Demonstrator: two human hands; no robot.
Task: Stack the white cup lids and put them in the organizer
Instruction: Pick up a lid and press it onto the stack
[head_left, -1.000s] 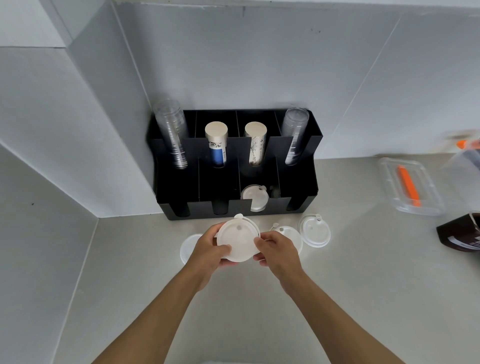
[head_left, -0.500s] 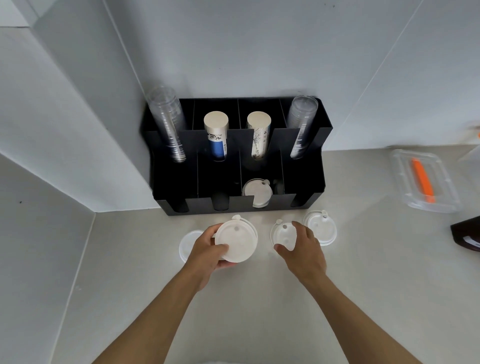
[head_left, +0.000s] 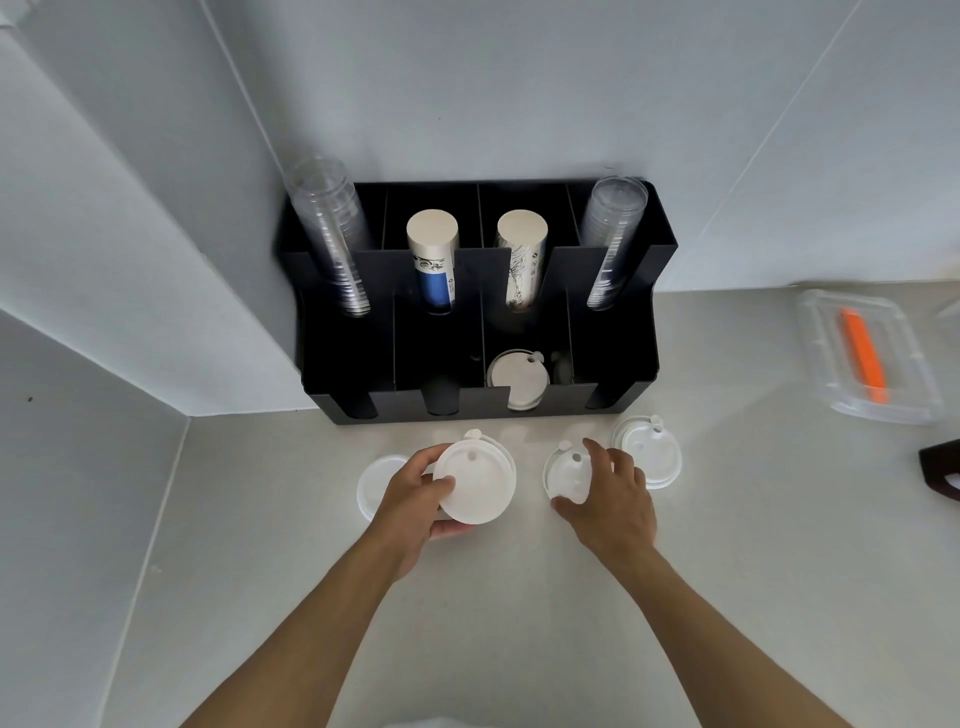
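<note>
My left hand (head_left: 415, 501) holds a small stack of white cup lids (head_left: 475, 480) just above the counter, tilted toward me. My right hand (head_left: 610, 496) rests on another white lid (head_left: 566, 470) lying on the counter, thumb and fingers around its rim. A further lid stack (head_left: 649, 447) lies right of that hand, and one flat lid (head_left: 376, 480) sits partly behind my left hand. The black organizer (head_left: 613, 358) stands against the wall, with white lids (head_left: 517, 376) in its third front slot.
The organizer's back row holds two stacks of clear cups (head_left: 332, 234) and two stacks of paper cups (head_left: 434, 260). A clear plastic box (head_left: 867, 358) with an orange item lies at right. A dark object (head_left: 940, 467) sits at the right edge. Walls close the left corner.
My right hand let go of the stack held in my left hand, moved right and came down onto the lid on the counter. The left hand kept its stack.
</note>
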